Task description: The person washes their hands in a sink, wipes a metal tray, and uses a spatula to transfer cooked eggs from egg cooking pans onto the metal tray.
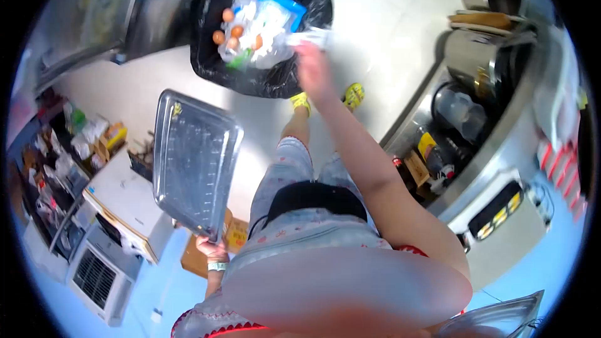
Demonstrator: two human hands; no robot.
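My left hand [211, 248] is closed around the near end of a metal baking tray [197, 163], which hangs tilted on my left. A small yellowish bit sticks near its far corner. Over the right edge of a bin lined with a black bag [206, 66] reaches my right hand [312, 70], smeared by motion. A blurred white piece [310, 38] is at its fingertips; its kind is unclear. Inside the bin lie several brown eggs or eggshells [236, 31], crumpled clear plastic [272, 44] and a blue-and-white wrapper [280, 1].
On the right runs a steel counter [501, 138] with bottles and plastic containers [460, 112] on its shelf. A white cabinet [122, 200] and a vented appliance [97, 275] stand on the left. A cardboard box [195, 256] sits behind my left hand. My yellow shoes [354, 95] are beside the bin.
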